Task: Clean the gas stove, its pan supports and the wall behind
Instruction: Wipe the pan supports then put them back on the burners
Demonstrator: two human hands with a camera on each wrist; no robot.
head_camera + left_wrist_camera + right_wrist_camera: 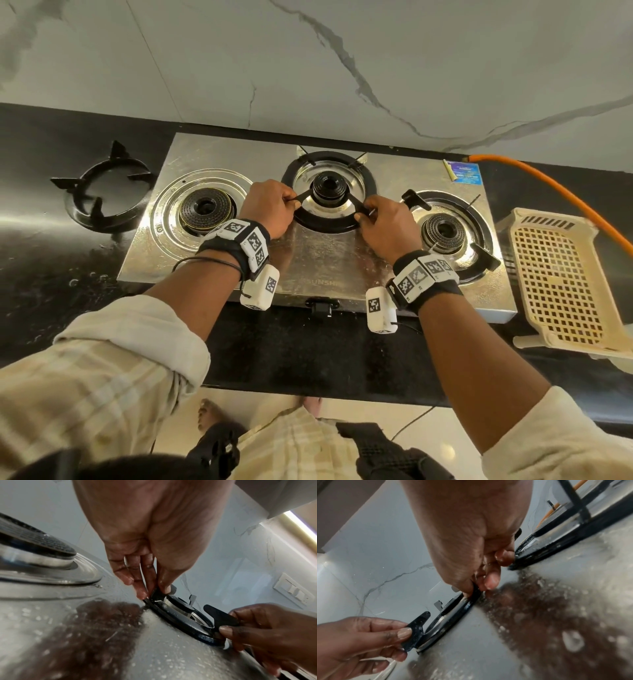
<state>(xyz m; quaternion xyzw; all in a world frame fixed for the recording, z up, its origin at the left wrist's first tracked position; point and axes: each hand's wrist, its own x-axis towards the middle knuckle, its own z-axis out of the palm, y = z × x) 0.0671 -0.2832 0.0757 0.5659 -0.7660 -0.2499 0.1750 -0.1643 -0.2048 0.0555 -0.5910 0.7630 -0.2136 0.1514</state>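
A wet steel three-burner gas stove [329, 260] stands on a black counter below a white marble-look wall [342, 68]. Both hands hold the black middle pan support [329, 226], which sits around the middle burner. My left hand [291, 204] pinches its left prong and my right hand [364, 214] pinches its right prong. The left wrist view shows my left hand [152, 589] with its fingertips on a prong of the support [180, 620]. In the right wrist view my right hand [479, 586] grips the support [453, 615] at its ring. The left burner [205, 209] is bare.
A second pan support [106, 192] lies on the counter left of the stove. A third [479, 253] sits on the right burner. A cream perforated plastic tray [555, 277] leans at the right. An orange gas hose [548, 185] runs behind it.
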